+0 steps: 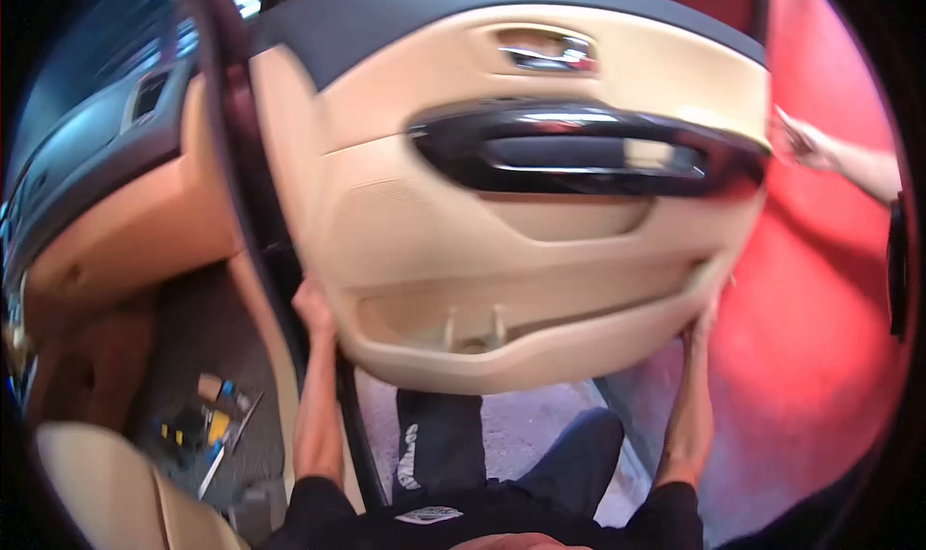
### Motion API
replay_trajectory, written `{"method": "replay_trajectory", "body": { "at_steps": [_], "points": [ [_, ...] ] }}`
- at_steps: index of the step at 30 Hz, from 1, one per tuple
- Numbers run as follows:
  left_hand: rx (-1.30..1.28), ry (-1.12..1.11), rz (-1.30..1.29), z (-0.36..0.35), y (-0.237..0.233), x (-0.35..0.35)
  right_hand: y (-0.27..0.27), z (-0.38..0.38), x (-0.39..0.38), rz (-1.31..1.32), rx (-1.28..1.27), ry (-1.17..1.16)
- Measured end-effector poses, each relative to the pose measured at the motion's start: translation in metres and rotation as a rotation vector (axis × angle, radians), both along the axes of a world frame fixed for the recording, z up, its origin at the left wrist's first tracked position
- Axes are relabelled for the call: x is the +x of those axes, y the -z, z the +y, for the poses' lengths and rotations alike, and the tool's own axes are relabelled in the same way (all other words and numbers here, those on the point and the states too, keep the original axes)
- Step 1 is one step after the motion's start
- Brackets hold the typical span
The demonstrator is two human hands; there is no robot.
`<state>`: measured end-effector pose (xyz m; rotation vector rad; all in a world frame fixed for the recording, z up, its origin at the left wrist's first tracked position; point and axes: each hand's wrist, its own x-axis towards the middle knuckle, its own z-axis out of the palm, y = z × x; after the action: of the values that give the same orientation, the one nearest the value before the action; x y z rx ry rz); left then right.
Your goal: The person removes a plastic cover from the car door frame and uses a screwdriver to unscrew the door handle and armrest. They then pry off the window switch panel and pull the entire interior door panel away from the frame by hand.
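A beige car door panel (pixel 540 261) with a dark top edge fills the middle of the view. It bears a glossy black armrest (pixel 569 150) and a chrome inner handle (pixel 545 50). My left hand (pixel 313 304) grips the panel's lower left edge. At the lower right edge my right hand (pixel 706 320) holds the same panel, its fingers partly hidden behind it. Another person's hand (pixel 805 145) is close to the panel's upper right edge; whether it touches the panel I cannot tell.
To the left are the beige and dark dashboard (pixel 125 183) and a beige seat (pixel 106 473). Several tools (pixel 220 425) lie on the dark car floor (pixel 183 338). A red surface (pixel 820 289) stands on the right. My legs are below the panel.
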<state>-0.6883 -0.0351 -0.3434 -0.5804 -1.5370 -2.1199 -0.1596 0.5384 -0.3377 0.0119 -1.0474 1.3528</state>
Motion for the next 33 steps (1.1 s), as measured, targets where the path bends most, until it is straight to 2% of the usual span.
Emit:
{"method": "replay_trajectory", "body": {
  "at_steps": [1, 2, 3, 4, 5, 7, 8, 9, 10, 12, 14, 15, 17, 19, 20, 22, 28, 33],
  "points": [
    [0.002, 0.006, 0.052, 0.004, -0.018, 0.023, 0.016, 0.028, 0.008, 0.016, -0.232, 0.056],
    [-0.081, -0.004, 0.168, 0.003, -0.026, 0.033, 0.026, 0.026, 0.02, -0.127, -0.327, 0.081],
    [-0.013, 0.09, 0.087, 0.004, -0.026, 0.033, 0.035, 0.015, 0.026, -0.155, -0.342, 0.071],
    [-0.002, 0.096, 0.06, 0.002, -0.027, 0.033, 0.106, 0.077, 0.05, -0.238, -0.223, -0.109],
    [0.041, 0.152, -0.01, 0.001, -0.027, 0.034, 0.082, 0.007, 0.036, -0.151, -0.365, 0.058],
    [0.034, 0.158, 0.075, -0.003, -0.02, 0.029, 0.156, 0.006, 0.041, -0.058, -0.476, 0.034],
    [0.005, 0.157, 0.061, -0.007, -0.022, 0.031, 0.18, -0.005, 0.032, -0.007, -0.514, 0.031],
    [-0.018, 0.158, 0.045, -0.012, -0.024, 0.036, 0.198, -0.012, 0.017, 0.043, -0.662, 0.067],
    [-0.022, 0.183, 0.052, -0.013, -0.023, 0.035, 0.2, -0.02, -0.002, 0.097, -0.801, 0.1],
    [-0.013, 0.141, 0.096, -0.004, -0.038, 0.053, 0.105, -0.035, -0.049, 0.154, -0.559, 0.236],
    [-0.071, 0.137, 0.095, -0.006, -0.038, 0.057, 0.07, -0.043, -0.028, 0.223, -0.627, 0.012],
    [-0.102, 0.145, 0.111, 0.002, -0.041, 0.05, 0.056, -0.033, -0.026, 0.22, -0.605, 0.006],
    [-0.168, 0.148, 0.125, 0.003, -0.04, 0.056, 0.064, -0.04, -0.024, 0.162, -0.583, -0.009],
    [0.028, 0.109, 0.034, 0.012, -0.027, 0.064, 0.074, -0.05, -0.031, 0.211, -0.559, -0.051],
    [0.115, 0.174, 0.048, 0.012, -0.024, 0.063, 0.08, -0.05, -0.033, 0.237, -0.538, -0.085],
    [0.07, 0.124, 0.072, 0.002, -0.014, 0.058, 0.106, -0.04, -0.044, 0.218, -0.554, -0.125],
    [0.066, 0.125, 0.107, 0.001, -0.044, 0.046, 0.111, -0.035, -0.054, 0.228, -0.475, -0.121],
    [0.051, 0.126, 0.128, 0.003, -0.044, 0.04, 0.123, -0.025, -0.053, 0.17, -0.441, -0.142]
  ]
}}
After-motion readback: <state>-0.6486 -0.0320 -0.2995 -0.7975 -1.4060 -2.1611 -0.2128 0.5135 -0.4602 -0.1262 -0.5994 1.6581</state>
